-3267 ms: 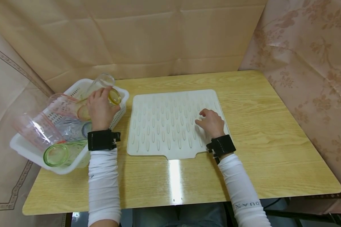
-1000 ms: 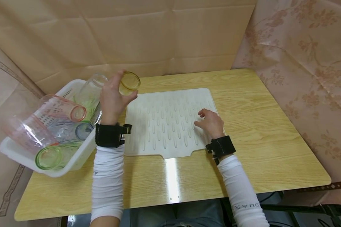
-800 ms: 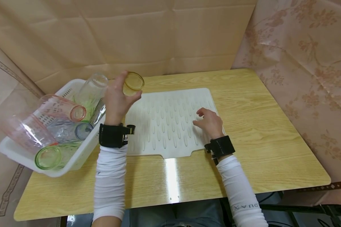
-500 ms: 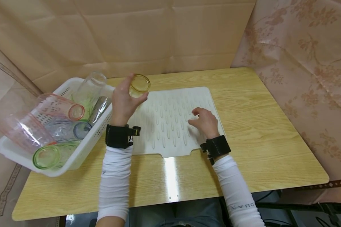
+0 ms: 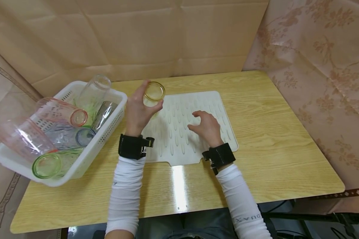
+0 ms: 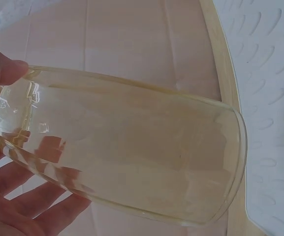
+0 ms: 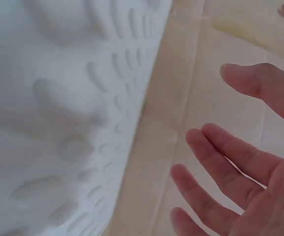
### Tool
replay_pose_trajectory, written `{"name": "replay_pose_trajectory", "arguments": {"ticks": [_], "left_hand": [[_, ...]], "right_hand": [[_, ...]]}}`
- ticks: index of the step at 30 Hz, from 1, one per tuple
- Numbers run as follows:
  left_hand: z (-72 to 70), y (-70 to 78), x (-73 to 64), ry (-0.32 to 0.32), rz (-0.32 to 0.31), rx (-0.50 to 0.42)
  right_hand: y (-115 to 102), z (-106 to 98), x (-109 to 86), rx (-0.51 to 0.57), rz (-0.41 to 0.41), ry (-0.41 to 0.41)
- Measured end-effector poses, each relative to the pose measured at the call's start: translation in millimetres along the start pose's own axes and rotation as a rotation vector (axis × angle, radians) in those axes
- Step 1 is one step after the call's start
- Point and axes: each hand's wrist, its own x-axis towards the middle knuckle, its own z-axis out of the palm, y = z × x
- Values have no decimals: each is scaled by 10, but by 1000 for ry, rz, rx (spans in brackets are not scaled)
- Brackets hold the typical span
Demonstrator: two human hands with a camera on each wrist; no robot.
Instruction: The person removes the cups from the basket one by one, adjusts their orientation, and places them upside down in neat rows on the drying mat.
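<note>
My left hand (image 5: 139,111) grips a tall yellow-tinted drinking glass (image 5: 155,92) near its thick base, beyond the back left part of the white ribbed mat (image 5: 179,132). In the left wrist view the glass (image 6: 137,147) spans most of the picture, with thumb and fingers around the base end and the thin-rimmed mouth pointing toward the mat (image 6: 272,98). My right hand (image 5: 207,127) hovers over the mat's right half, thumb and fingers apart and bent. In the right wrist view that hand (image 7: 245,182) holds nothing, and the mat's nubs fill the left side.
Left of the mat a white plastic basket (image 5: 107,139) holds several glasses lying down: a clear one (image 5: 91,96), pink ones (image 5: 59,111), a blue one (image 5: 70,136), a green one (image 5: 55,164) and a grey one (image 5: 104,114). A cloth (image 5: 155,36) hangs behind the wooden table (image 5: 275,139).
My left hand has lifted the yellow glass out of the basket and carried it right toward the mat. The right hand has shifted left over the mat.
</note>
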Motion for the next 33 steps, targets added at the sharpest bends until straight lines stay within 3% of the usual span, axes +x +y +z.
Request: {"name": "replay_pose_trajectory", "arguments": {"ticks": [6,13,22,33], "left_hand": [[81,10,-9,33,48,-19],[183,58,-56,26,66,-48],[297,102,-106,26,74,-70],[387,191,-146,31,102,-119]], "right_hand": [[-89,17,13,75,-60,24],[-148,37,40,149,-113,54],[-193,104,80,308,-273,114],[-232,210,156,400,-276,132]]}}
